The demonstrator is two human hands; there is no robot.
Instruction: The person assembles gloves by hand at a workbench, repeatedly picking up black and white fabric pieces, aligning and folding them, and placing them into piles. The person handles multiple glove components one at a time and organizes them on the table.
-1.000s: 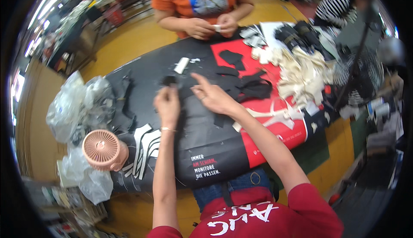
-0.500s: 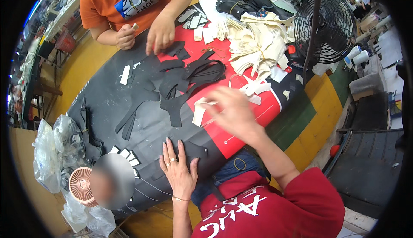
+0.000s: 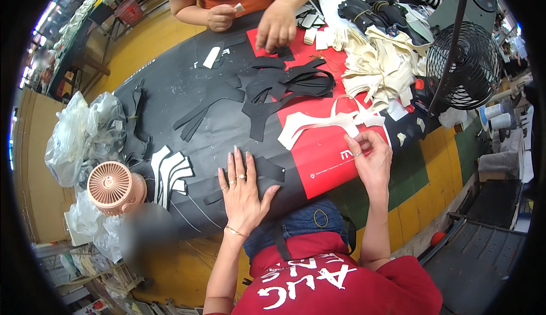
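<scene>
My left hand (image 3: 243,187) lies flat with its fingers spread, pressing on a dark cut piece (image 3: 269,170) on the black part of the table cover. On the red part, the fingertips of my right hand (image 3: 372,158) close at the right end of a cream cut piece (image 3: 307,122) with a narrow strap shape. Exactly where they pinch it is partly hidden. Left of it, several black cut pieces (image 3: 264,110) with curved straps lie overlapping.
Across the table, a person's hand (image 3: 277,26) reaches over dark pieces; the other holds a small cream piece (image 3: 239,8). A cream pile (image 3: 378,67) and a black fan (image 3: 463,64) stand at the right. White-edged strips (image 3: 170,170), a pink fan (image 3: 111,187) and plastic bags (image 3: 85,124) sit left.
My right hand has moved right and slowed from a blur, and the cream piece now lies stretched out on the red area. My left hand stays flat. The view has shifted.
</scene>
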